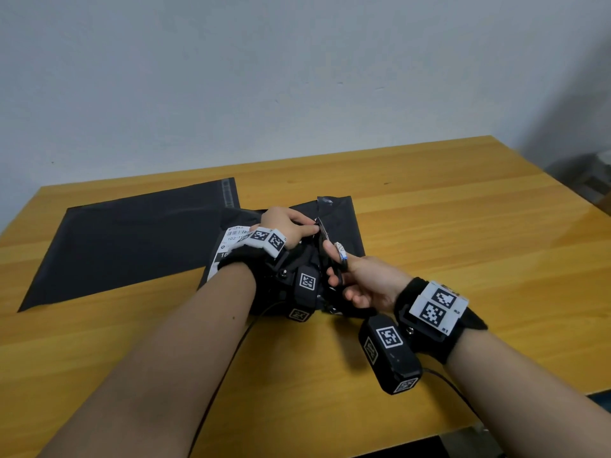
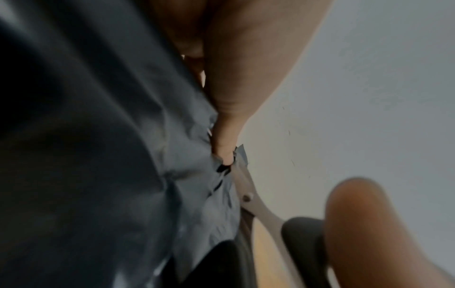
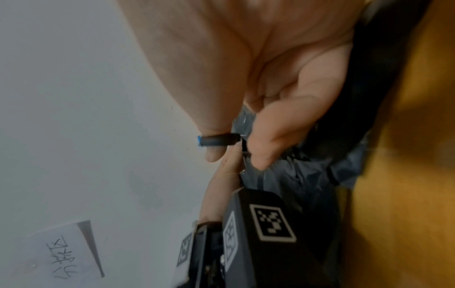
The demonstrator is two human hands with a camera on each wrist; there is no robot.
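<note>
— Pinching the bag [image 1: 344, 223] by its raised edge, our left hand [image 1: 284, 223] has thumb and fingers pressed together on the film; our right hand [image 1: 370, 285] curls through the scissors [image 1: 323, 233].
— Which way do we cut?
— Away from us. The blades point along that edge, just right of the pinch (the left hand is nearer it).
— And underneath?
— We have the bag on the table [image 1: 463, 206], a flat bag [image 1: 132, 246] to its left, and a grey wall [image 1: 297, 77] behind.

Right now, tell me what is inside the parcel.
Contents hidden by the opaque grey parcel. Visible: scissors at its edge, gripped by right hand, left hand pinching it.
</note>
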